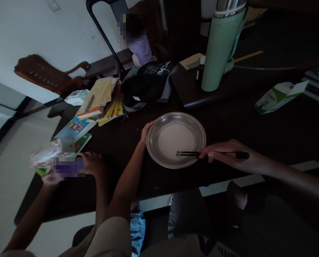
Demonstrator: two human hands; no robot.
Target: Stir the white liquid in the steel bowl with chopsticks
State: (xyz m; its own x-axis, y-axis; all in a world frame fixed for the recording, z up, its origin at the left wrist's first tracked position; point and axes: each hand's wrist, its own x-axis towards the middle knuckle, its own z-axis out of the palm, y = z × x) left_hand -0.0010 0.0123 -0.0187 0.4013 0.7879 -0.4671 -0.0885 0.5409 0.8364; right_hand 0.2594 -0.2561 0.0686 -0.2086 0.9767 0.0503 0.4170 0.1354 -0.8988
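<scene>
A round metal bowl holding a pale, whitish liquid stands on the dark table. At its left side, my left hand grips the rim, with part of the fingers hidden behind the bowl. My right hand is closed around a pair of dark chopsticks over the bowl's right rim. Their tips reach the liquid near its lower edge.
Left of me, another person's hands hold a blurred purple object. Books, papers and a black bag lie beyond. A green thermos and an opened carton stand right. Someone in purple sits farther back.
</scene>
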